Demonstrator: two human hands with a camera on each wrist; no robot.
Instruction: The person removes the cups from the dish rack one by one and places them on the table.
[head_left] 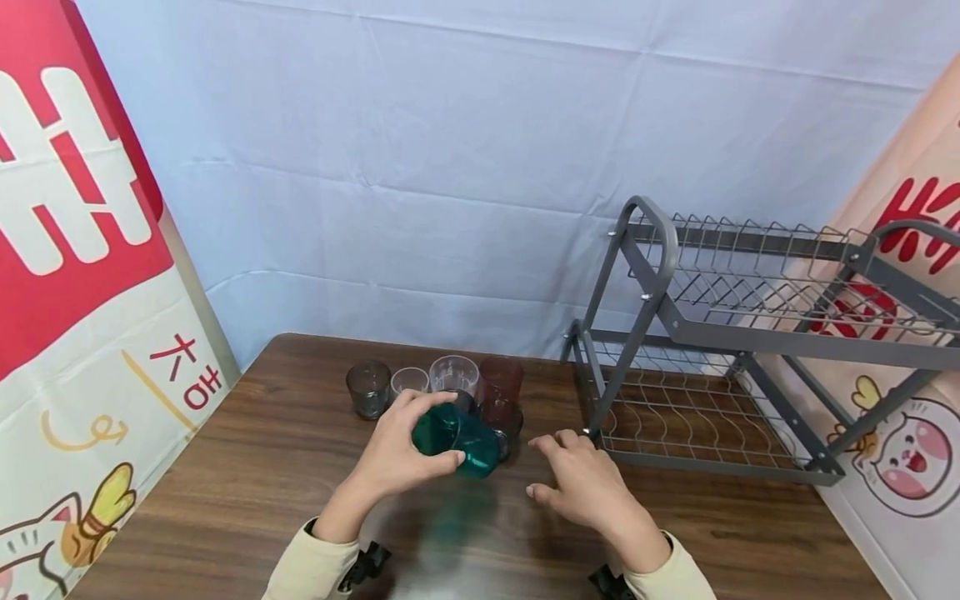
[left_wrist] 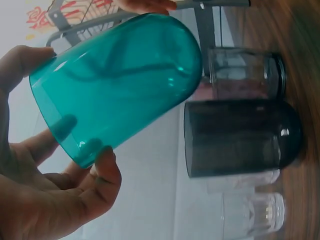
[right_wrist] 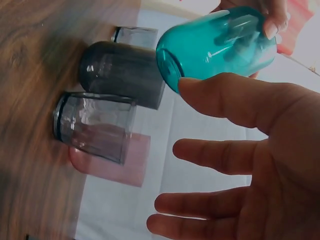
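Observation:
My left hand [head_left: 397,454] pinches a teal see-through cup [left_wrist: 120,85] near its rim, between thumb and fingers. The cup is tilted on its side above the table, its rounded base toward the right. My right hand [head_left: 585,487] hovers to the right of it, fingers spread and holding nothing. In the right wrist view the thumb overlaps the cup's base; whether it touches, I cannot tell. Behind the teal cup stand a dark grey cup [left_wrist: 242,140], a small faceted glass [right_wrist: 95,125] and a reddish cup [head_left: 500,375].
Farther left are a smoky glass [head_left: 368,390], a small clear glass [head_left: 409,381] and a wider clear glass [head_left: 453,372]. A two-tier grey metal dish rack [head_left: 720,337] stands on the right of the wooden table [head_left: 247,467]. A pale cloth [head_left: 420,183] hangs behind.

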